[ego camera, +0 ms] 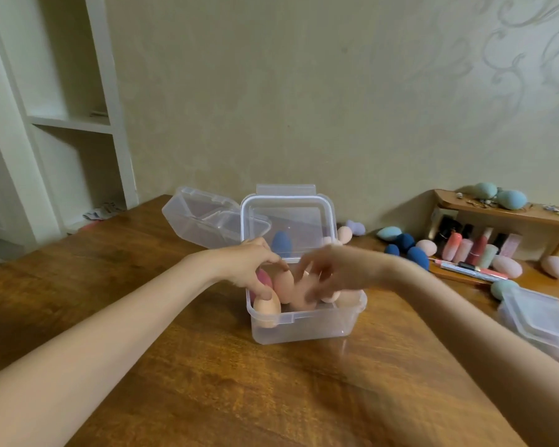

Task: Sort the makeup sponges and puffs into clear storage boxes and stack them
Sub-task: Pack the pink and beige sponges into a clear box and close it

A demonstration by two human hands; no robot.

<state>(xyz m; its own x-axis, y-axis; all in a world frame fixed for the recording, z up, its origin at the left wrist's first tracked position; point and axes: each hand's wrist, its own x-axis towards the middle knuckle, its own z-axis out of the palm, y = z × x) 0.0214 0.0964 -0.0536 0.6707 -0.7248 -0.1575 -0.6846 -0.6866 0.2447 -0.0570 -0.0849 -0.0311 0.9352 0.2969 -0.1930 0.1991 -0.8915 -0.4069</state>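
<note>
A clear storage box (304, 327) stands open at the table's middle, its hinged lid (288, 217) upright behind it. Inside lie several peach and pink egg-shaped sponges; a peach sponge (267, 308) sits at the front left corner and a dark pink sponge (262, 279) behind it. My left hand (252, 266) hovers over the box's left side, fingers touching the sponges. My right hand (333, 272) is blurred above the box's middle, fingers spread among pink sponges; whether it grips one is unclear. A blue sponge (281, 243) shows through the lid.
A second clear box (204, 217) lies open and tilted behind left. Loose blue, teal and pink sponges (407, 246) lie at the right by a wooden shelf (504, 214) with cosmetics. Another lidded clear box (539, 317) sits at the right edge.
</note>
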